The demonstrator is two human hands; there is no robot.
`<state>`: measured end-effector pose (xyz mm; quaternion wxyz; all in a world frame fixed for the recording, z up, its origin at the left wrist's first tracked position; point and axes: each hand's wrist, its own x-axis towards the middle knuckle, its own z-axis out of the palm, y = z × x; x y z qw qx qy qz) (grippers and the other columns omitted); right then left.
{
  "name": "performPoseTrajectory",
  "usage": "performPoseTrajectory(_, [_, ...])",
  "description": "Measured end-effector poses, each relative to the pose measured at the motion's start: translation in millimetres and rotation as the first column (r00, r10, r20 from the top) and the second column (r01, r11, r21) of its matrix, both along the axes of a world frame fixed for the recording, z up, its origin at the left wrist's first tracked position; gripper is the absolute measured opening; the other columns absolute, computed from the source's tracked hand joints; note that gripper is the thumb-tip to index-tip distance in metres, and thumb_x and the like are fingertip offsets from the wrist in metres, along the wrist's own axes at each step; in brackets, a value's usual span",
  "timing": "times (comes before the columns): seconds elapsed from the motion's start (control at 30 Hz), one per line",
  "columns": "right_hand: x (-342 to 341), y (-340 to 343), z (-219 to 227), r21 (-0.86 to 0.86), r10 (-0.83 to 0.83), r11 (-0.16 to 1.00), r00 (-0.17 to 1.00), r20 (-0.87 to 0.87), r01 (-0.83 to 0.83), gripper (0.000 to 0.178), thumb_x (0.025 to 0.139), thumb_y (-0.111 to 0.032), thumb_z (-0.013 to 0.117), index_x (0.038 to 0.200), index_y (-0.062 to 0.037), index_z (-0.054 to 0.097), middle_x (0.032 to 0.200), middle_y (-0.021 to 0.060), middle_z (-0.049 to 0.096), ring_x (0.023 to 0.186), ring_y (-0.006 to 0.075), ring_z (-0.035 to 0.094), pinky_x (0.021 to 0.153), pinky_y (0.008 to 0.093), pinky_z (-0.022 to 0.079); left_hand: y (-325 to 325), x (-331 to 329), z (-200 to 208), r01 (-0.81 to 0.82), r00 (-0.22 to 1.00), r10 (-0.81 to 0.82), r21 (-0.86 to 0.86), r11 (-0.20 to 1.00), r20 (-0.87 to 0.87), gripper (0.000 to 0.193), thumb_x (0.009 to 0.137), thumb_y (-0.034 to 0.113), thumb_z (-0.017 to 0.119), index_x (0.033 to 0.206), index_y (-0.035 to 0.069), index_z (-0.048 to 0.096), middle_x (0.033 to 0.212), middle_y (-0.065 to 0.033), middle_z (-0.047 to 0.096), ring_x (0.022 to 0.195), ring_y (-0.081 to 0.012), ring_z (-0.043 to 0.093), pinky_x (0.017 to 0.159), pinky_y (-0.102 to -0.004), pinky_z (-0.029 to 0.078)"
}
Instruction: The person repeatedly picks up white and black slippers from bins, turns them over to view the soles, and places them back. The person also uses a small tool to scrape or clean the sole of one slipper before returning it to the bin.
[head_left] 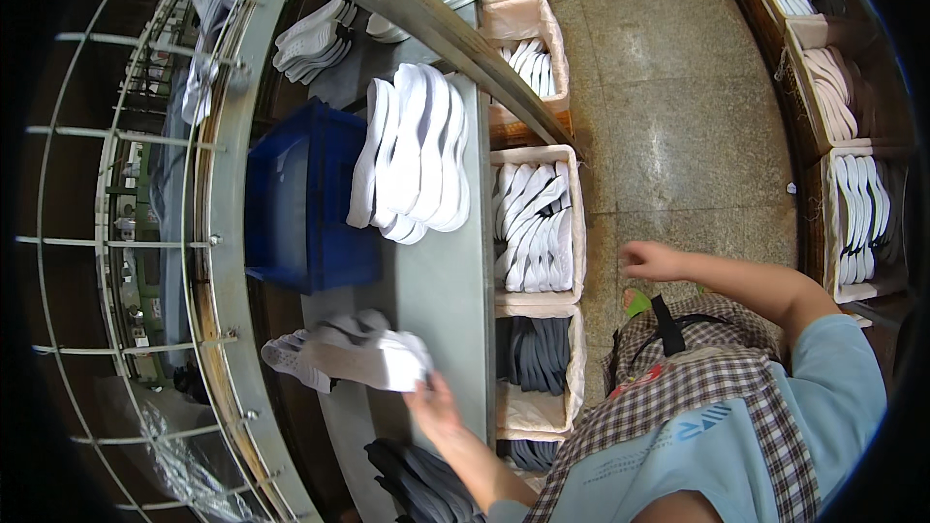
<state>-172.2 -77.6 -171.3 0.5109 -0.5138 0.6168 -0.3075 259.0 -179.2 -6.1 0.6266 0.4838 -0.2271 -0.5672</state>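
Observation:
My left hand (438, 411) is at the near end of a bunch of pale shoe insoles (373, 358), its fingers closed on their white end. The bunch is blurred and lies over a grey metal shelf. Past it on the same shelf stands a fanned stack of white insoles (417, 150). Dark grey insoles (417, 479) lie on the near side of my left forearm. Over the aisle, in front of my apron, my right hand (654, 261) is slightly blurred, with loosely bent fingers and nothing visible in it.
A blue plastic crate (312, 199) stands left of the white stack. Cloth-lined bins (578, 232) of white and dark insoles line the shelf's right side. A slanting metal bar (436, 24) crosses above. Wire mesh (116, 242) borders the left; more bins (829, 223) stand across the aisle floor (688, 136).

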Motion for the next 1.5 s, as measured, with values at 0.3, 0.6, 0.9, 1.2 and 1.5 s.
performPoseTrajectory(0.3, [113.5, -28.0, 128.8, -0.017, 0.039, 0.943, 0.061, 0.997, -0.331, 0.096, 0.082, -0.052, 0.061, 0.145, -0.0128, 0.000, 0.145, 0.0143, 0.023, 0.137, 0.0257, 0.018, 0.108, 0.0411, 0.027, 192.6, -167.8, 49.7, 0.315, 0.948, -0.300, 0.171, 0.933, -0.109, 0.078, 0.074, -0.014, 0.056, 0.141, 0.011, 0.025, 0.136, -0.0155, 0.039, 0.123, -0.0321, 0.043, 0.098, -0.0466, 0.043])
performPoseTrajectory(0.6, [1.0, 32.8, 166.5, 0.299, -0.287, 0.953, 0.175, 0.942, -0.047, 0.080, 0.086, -0.026, 0.060, 0.139, 0.0020, 0.006, 0.136, 0.0206, 0.033, 0.125, 0.0272, 0.038, 0.102, 0.0356, 0.039, 150.5, -243.4, 44.9, 0.621, 0.756, -0.584, -0.042, 0.783, 0.296, 0.072, 0.088, 0.032, 0.058, 0.142, 0.006, 0.018, 0.139, -0.0165, 0.034, 0.126, -0.0321, 0.039, 0.103, -0.0457, 0.035])
performPoseTrajectory(0.9, [-71.6, 78.5, 168.3, 0.290, -0.311, 0.945, 0.143, 0.940, 0.150, 0.057, 0.089, -0.023, 0.056, 0.128, 0.0069, 0.028, 0.126, 0.0232, 0.046, 0.109, 0.0329, 0.055, 0.088, 0.0497, 0.048, 103.9, -333.0, 29.3, 0.794, 0.598, -0.795, 0.059, 0.605, 0.100, 0.053, 0.095, 0.023, 0.049, 0.137, 0.003, 0.026, 0.128, -0.0183, 0.046, 0.114, -0.0276, 0.051, 0.093, -0.0398, 0.045])
performPoseTrajectory(1.2, [-107.6, 104.7, 154.4, 0.643, -0.597, 0.761, 0.294, 0.747, -0.090, 0.063, 0.084, -0.053, 0.045, 0.131, -0.0098, 0.042, 0.134, 0.0193, 0.040, 0.122, 0.0399, 0.037, 0.097, 0.0642, 0.023, 122.5, -354.1, -14.0, 0.847, 0.529, -0.753, 0.295, 0.442, -0.391, 0.045, 0.095, 0.033, 0.046, 0.123, -0.002, 0.046, 0.113, -0.0156, 0.059, 0.100, -0.0249, 0.061, 0.084, -0.0372, 0.050])
performPoseTrajectory(1.5, [-104.4, 109.1, 134.7, 0.737, -0.684, 0.673, 0.328, 0.652, -0.059, 0.061, 0.084, -0.055, 0.043, 0.125, -0.0103, 0.049, 0.129, 0.0198, 0.044, 0.115, 0.0365, 0.044, 0.095, 0.0628, 0.025, 137.2, -356.3, -24.9, 0.843, 0.535, -0.737, 0.317, 0.434, -0.413, 0.040, 0.095, 0.031, 0.047, 0.119, 0.000, 0.052, 0.111, -0.0132, 0.061, 0.100, -0.0235, 0.061, 0.084, -0.0359, 0.050])
